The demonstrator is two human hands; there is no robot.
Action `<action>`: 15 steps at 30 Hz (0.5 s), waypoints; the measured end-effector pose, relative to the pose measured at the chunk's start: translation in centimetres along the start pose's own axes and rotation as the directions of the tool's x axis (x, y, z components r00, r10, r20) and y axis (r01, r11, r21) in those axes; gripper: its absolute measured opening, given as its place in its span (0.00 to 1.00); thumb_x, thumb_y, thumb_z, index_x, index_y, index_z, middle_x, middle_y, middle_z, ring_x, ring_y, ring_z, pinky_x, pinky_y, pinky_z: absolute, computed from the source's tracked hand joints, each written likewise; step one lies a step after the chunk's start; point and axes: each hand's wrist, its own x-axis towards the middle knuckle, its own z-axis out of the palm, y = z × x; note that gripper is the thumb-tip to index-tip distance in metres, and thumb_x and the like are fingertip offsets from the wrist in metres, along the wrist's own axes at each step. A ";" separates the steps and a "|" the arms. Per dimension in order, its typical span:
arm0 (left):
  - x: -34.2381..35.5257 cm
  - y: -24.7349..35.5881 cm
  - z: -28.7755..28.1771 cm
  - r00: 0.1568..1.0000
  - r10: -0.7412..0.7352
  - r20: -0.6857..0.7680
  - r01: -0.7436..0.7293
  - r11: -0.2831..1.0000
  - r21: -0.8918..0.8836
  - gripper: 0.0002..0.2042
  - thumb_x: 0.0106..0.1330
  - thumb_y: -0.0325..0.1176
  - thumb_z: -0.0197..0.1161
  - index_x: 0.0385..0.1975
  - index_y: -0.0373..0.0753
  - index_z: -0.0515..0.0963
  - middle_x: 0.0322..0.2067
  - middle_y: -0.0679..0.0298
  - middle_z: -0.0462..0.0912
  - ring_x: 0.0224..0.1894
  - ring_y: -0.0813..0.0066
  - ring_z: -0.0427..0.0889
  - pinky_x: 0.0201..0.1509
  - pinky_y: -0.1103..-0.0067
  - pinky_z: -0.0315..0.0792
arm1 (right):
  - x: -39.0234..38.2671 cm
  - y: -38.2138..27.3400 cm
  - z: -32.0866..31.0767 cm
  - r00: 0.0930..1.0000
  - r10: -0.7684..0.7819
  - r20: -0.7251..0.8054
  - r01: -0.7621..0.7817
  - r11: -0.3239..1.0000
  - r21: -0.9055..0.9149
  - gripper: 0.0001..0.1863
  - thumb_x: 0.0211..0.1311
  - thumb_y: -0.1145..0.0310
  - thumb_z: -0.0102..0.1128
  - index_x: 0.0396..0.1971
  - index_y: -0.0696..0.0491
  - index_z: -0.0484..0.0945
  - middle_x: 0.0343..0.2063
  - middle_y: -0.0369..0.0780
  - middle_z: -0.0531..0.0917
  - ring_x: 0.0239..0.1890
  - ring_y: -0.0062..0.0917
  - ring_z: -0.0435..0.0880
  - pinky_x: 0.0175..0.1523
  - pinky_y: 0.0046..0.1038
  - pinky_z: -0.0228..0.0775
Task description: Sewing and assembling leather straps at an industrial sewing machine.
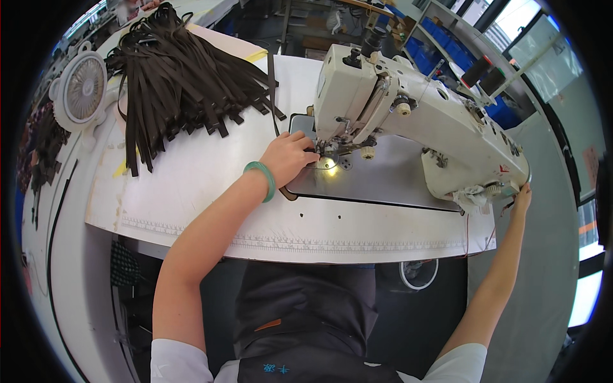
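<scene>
A cream-coloured sewing machine (421, 105) stands on the white table. My left hand (290, 158), with a green bangle on its wrist, lies beside the lit needle area. Its fingers are closed by the presser foot (329, 148) on a dark strap (272, 96), which runs away from me behind the hand. The pinched end of the strap is hidden. At the machine's right end, my right hand (522, 198) grips the handwheel (527, 169); most of its fingers are out of sight behind the rim.
Many dark straps lie in a heap (191, 76) at the far left of the table. Beside them stands a white fan (80, 89). A ruler strip (287, 244) follows the near table edge. Thread cones (476, 71) and blue bins (440, 38) are at the far right.
</scene>
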 end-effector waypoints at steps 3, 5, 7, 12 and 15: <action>-0.4 -0.3 0.0 1.000 0.007 0.000 -0.007 0.999 0.046 0.11 0.45 0.27 0.57 0.30 0.46 0.80 0.32 0.69 0.76 0.39 0.75 0.72 0.40 0.81 0.66 | -0.2 -0.4 0.6 0.998 0.039 0.055 -0.034 0.995 -0.093 0.20 0.64 0.53 0.43 0.40 0.58 0.68 0.36 0.38 0.74 0.34 0.21 0.74 0.36 0.23 0.69; -0.1 -0.4 0.2 0.999 0.025 -0.024 -0.024 0.999 0.027 0.09 0.46 0.28 0.57 0.28 0.47 0.80 0.29 0.70 0.75 0.39 0.75 0.71 0.40 0.80 0.65 | -0.5 0.1 0.2 0.997 -0.024 0.067 0.020 0.998 0.058 0.21 0.64 0.55 0.42 0.42 0.59 0.67 0.39 0.40 0.74 0.38 0.23 0.74 0.41 0.25 0.69; 0.1 -0.1 0.4 0.999 0.029 -0.034 -0.028 0.999 0.019 0.09 0.45 0.28 0.57 0.27 0.47 0.80 0.29 0.70 0.75 0.38 0.75 0.71 0.40 0.80 0.65 | -2.5 2.1 0.8 0.997 -0.059 0.043 0.049 0.977 0.206 0.22 0.64 0.55 0.41 0.44 0.60 0.67 0.40 0.41 0.74 0.40 0.25 0.74 0.43 0.26 0.68; -0.4 0.1 -0.6 0.999 -0.022 0.049 0.021 0.999 0.028 0.11 0.45 0.27 0.57 0.30 0.46 0.80 0.32 0.69 0.76 0.39 0.75 0.72 0.41 0.81 0.66 | -6.3 -2.1 3.3 0.999 0.052 -0.014 -0.045 0.946 0.320 0.25 0.65 0.53 0.38 0.47 0.61 0.66 0.42 0.43 0.74 0.43 0.29 0.73 0.48 0.28 0.65; -0.1 0.2 -0.1 0.999 0.003 0.046 -0.005 0.999 0.035 0.11 0.46 0.26 0.57 0.30 0.46 0.80 0.32 0.69 0.76 0.39 0.75 0.72 0.41 0.81 0.66 | -2.8 -4.8 1.1 0.979 -0.139 -0.151 0.137 0.990 -0.020 0.24 0.64 0.53 0.38 0.48 0.59 0.67 0.41 0.43 0.75 0.43 0.29 0.73 0.49 0.28 0.64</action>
